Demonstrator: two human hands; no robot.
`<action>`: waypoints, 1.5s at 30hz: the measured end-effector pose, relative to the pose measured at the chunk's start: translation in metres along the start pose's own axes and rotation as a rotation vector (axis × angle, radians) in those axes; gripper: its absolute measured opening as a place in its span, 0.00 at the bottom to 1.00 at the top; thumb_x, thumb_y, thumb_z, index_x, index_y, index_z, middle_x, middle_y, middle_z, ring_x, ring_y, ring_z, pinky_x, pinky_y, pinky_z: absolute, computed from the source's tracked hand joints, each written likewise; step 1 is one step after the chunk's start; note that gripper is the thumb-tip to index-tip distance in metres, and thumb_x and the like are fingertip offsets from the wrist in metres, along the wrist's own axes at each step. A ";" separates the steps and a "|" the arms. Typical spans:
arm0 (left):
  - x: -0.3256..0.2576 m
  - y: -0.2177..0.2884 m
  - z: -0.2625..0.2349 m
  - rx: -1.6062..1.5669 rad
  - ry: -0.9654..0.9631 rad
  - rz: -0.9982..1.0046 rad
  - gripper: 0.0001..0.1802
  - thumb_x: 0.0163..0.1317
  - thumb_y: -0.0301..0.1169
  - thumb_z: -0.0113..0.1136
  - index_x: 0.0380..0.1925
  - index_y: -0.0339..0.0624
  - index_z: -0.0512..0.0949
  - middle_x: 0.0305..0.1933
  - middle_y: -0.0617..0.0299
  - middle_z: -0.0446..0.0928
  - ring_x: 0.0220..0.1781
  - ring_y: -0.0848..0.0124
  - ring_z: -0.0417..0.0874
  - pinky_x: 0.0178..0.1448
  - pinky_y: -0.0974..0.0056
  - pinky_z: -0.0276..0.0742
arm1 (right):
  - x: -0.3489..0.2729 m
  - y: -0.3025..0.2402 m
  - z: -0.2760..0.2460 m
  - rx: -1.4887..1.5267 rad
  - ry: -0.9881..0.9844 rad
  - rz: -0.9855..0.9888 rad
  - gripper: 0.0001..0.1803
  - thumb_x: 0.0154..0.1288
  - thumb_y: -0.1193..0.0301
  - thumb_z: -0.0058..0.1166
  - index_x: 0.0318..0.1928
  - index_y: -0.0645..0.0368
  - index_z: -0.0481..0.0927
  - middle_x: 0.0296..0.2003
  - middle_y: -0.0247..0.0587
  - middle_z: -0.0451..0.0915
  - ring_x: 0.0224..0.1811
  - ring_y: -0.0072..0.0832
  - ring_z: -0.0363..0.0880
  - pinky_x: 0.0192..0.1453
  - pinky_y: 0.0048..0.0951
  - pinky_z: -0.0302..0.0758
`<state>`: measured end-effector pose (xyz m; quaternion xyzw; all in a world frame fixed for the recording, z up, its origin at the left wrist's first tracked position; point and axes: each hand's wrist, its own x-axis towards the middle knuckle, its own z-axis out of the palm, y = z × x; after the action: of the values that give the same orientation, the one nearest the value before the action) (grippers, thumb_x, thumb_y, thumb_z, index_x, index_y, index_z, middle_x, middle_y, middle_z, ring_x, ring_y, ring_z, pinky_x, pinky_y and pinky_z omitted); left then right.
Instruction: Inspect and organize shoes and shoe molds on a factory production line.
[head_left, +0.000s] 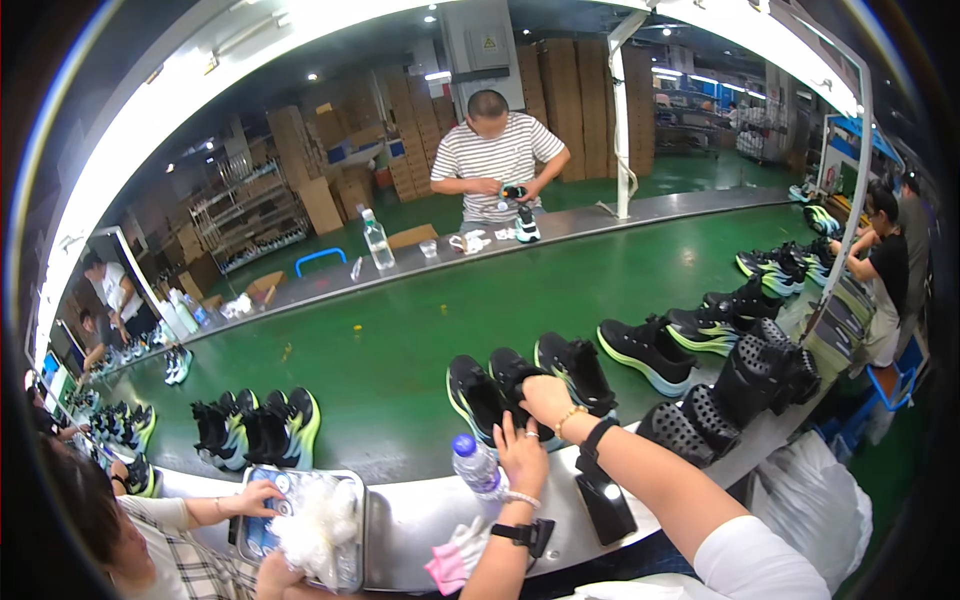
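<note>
My right hand (550, 405) is closed at the opening of a black sneaker (512, 370) with a pale green sole; its fingertips are hidden in the dark collar. At the heel end of that shoe, my left hand (522, 458) has its fingers stretched out and slightly apart, touching or nearly touching it. A matching black sneaker (466, 385) stands close on the left. On the right is another black sneaker (568, 360), partly behind my right hand. A clear bottle with a purple cap (476, 466) stands beside my left wrist.
A dark phone (606, 508) and pink-and-white gloves (456, 556) lie on the metal edge. Black perforated shoe-shaped pieces (690, 425) stand at right. More sneakers line the green belt (400, 340). A co-worker's hand (262, 497) rests at a tray (362, 530); another person (495, 165) works opposite.
</note>
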<state>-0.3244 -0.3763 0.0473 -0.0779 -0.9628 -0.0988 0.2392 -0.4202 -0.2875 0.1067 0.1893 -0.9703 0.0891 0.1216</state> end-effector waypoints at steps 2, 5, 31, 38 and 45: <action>-0.001 -0.004 0.000 0.020 -0.004 -0.013 0.29 0.48 0.33 0.64 0.55 0.45 0.76 0.48 0.55 0.80 0.74 0.56 0.58 0.77 0.48 0.42 | 0.006 -0.003 0.021 -0.014 -0.014 0.128 0.10 0.51 0.66 0.65 0.30 0.58 0.86 0.31 0.46 0.85 0.36 0.40 0.86 0.40 0.37 0.83; -0.004 -0.008 0.000 0.042 0.009 0.027 0.27 0.50 0.34 0.64 0.54 0.45 0.78 0.47 0.56 0.81 0.75 0.58 0.57 0.77 0.48 0.43 | 0.022 -0.008 0.054 0.021 -0.099 0.337 0.07 0.55 0.71 0.58 0.33 0.59 0.86 0.35 0.48 0.86 0.39 0.40 0.86 0.43 0.36 0.83; 0.052 -0.005 -0.001 0.090 -0.018 -0.483 0.34 0.55 0.36 0.65 0.64 0.52 0.67 0.79 0.51 0.44 0.80 0.50 0.41 0.79 0.46 0.39 | -0.171 0.083 -0.169 0.776 0.121 -0.023 0.20 0.64 0.65 0.58 0.54 0.60 0.77 0.36 0.45 0.84 0.38 0.39 0.83 0.44 0.36 0.77; 0.044 0.051 0.018 -0.349 0.175 -0.299 0.38 0.47 0.20 0.59 0.63 0.46 0.66 0.78 0.43 0.42 0.77 0.41 0.45 0.78 0.50 0.47 | -0.284 0.116 -0.158 0.588 0.373 0.513 0.28 0.58 0.61 0.65 0.54 0.64 0.75 0.45 0.52 0.81 0.48 0.45 0.80 0.54 0.38 0.75; 0.044 0.071 0.052 -0.772 -0.205 -0.302 0.27 0.48 0.31 0.68 0.52 0.49 0.74 0.59 0.46 0.70 0.58 0.48 0.75 0.61 0.54 0.71 | -0.310 0.116 -0.110 0.323 0.363 0.617 0.38 0.55 0.57 0.67 0.60 0.66 0.68 0.46 0.61 0.80 0.48 0.54 0.79 0.52 0.43 0.76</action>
<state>-0.3718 -0.2910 0.0336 -0.0294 -0.8746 -0.4775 0.0785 -0.1648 -0.0500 0.1132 -0.1133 -0.9178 0.3051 0.2276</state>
